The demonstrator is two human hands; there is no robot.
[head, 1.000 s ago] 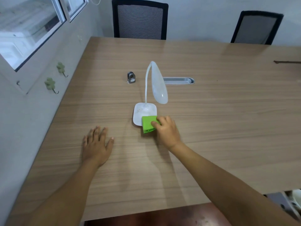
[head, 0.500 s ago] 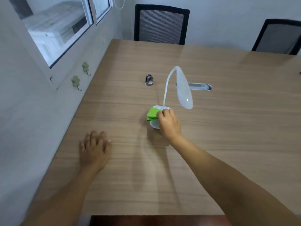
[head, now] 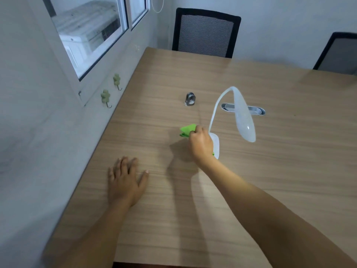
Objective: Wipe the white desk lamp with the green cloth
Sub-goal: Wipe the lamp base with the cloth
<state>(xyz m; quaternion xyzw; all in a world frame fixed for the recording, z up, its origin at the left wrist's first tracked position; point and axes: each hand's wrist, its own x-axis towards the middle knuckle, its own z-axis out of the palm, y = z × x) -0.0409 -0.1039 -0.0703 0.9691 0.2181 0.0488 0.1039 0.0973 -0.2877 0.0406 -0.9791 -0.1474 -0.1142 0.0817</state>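
The white desk lamp (head: 243,117) stands mid-table, its thin neck arching up from a square base to a long head that hangs to the right. My right hand (head: 201,144) covers most of that base and grips the green cloth (head: 187,130), which sticks out to the left of my fingers over the base's left edge. Only the right strip of the base shows. My left hand (head: 125,180) lies flat on the wooden table (head: 280,161), fingers spread, well to the left of the lamp and holding nothing.
A small metal object (head: 190,99) stands behind the cloth. A metal cable grommet (head: 257,110) is set in the table behind the lamp head. Two black chairs (head: 204,32) stand at the far side. A wall with hooks (head: 105,97) runs along the left edge.
My right hand has slid the cloth from the front of the lamp base to its left side. The view has shifted, so everything sits further right. My left hand stays flat.
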